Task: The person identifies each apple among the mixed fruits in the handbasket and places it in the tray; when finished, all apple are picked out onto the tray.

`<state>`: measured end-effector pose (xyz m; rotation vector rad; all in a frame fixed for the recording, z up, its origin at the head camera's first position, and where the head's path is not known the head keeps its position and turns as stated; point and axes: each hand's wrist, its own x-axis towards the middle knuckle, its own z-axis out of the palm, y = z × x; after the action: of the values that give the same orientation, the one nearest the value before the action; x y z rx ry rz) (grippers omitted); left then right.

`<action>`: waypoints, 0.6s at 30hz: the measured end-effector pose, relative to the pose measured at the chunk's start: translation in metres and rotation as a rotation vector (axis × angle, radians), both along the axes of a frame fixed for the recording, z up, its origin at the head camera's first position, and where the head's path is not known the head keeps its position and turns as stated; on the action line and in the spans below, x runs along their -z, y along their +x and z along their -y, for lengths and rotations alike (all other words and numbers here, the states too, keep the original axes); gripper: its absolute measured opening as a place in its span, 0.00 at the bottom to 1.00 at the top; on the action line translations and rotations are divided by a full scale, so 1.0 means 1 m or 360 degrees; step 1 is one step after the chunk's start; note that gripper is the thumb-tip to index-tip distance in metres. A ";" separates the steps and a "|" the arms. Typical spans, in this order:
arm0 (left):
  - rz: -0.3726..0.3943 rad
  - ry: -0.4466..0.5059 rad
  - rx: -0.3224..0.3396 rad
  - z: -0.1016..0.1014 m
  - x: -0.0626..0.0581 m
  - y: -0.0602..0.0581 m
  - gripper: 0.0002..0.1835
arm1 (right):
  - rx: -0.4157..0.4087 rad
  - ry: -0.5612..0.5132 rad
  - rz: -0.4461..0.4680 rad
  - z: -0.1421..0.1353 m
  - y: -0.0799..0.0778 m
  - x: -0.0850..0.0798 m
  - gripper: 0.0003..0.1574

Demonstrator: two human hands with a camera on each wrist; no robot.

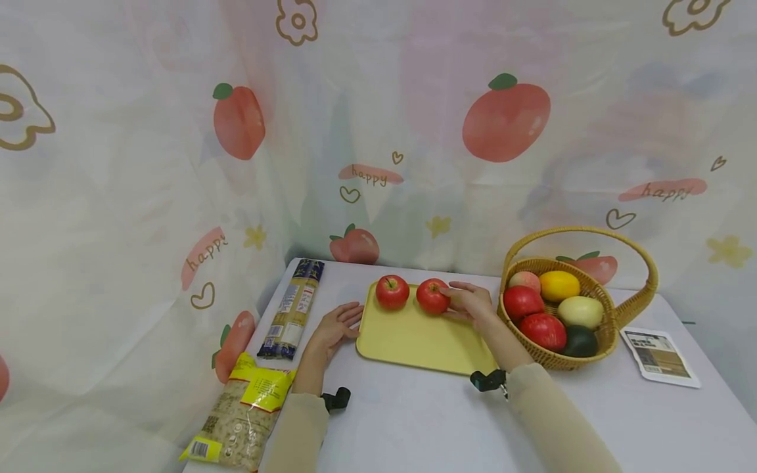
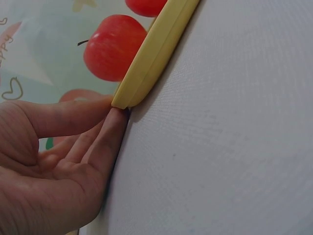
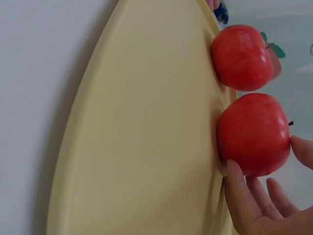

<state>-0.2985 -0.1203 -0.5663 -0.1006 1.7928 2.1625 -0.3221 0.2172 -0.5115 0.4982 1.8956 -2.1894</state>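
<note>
A yellow tray (image 1: 414,338) lies on the table with two red apples near its far edge. My left hand (image 1: 336,328) is at the tray's left side; in the left wrist view its thumb (image 2: 73,117) and fingers pinch the rim. The left apple (image 1: 392,292) stands by itself, stem up. Around the right apple (image 1: 433,296) curl the fingers of my right hand (image 1: 470,305). In the right wrist view, fingertips (image 3: 234,169) touch that apple's side, and another finger meets it near the stem.
Right of the tray stands a wicker basket (image 1: 641,305) of assorted fruit, its handle arching up. A white packet (image 1: 661,357) lies beyond it. On the left are a bundle of packaged noodles (image 1: 291,312) and a yellow-and-clear bag (image 1: 239,417). Printed curtains hang behind.
</note>
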 end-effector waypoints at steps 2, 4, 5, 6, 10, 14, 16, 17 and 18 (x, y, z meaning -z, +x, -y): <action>-0.0010 0.0000 0.0009 0.000 0.001 0.000 0.44 | 0.0002 0.0041 -0.0022 -0.002 0.003 -0.001 0.41; -0.0011 0.0007 0.0015 0.001 0.002 0.000 0.44 | 0.0004 0.0073 -0.0049 -0.005 0.006 -0.002 0.40; -0.0011 0.0012 0.0015 0.001 0.002 0.000 0.44 | 0.0006 0.0091 -0.0064 -0.006 0.008 -0.004 0.40; -0.0016 0.0014 0.0017 0.001 0.002 0.000 0.44 | 0.0007 0.0106 -0.0079 -0.007 0.010 -0.006 0.39; -0.0022 0.0021 0.0005 0.000 0.001 0.001 0.45 | -0.0014 0.0118 -0.0153 -0.011 0.018 -0.017 0.38; -0.0022 0.0011 -0.0005 0.000 -0.002 0.002 0.45 | -0.0015 0.0163 -0.0217 -0.013 0.028 -0.033 0.36; -0.0025 0.0009 -0.0004 -0.001 -0.002 0.003 0.45 | -0.0013 0.0180 -0.0247 -0.015 0.032 -0.041 0.36; -0.0029 0.0004 -0.0002 -0.001 -0.002 0.003 0.45 | -0.0019 0.0190 -0.0261 -0.017 0.034 -0.044 0.36; -0.0022 0.0009 -0.0008 -0.001 -0.002 0.003 0.45 | -0.0026 0.0196 -0.0280 -0.019 0.036 -0.047 0.36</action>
<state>-0.2956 -0.1193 -0.5642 -0.0893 1.7957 2.1766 -0.2859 0.2361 -0.4643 0.3173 2.1257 -2.1805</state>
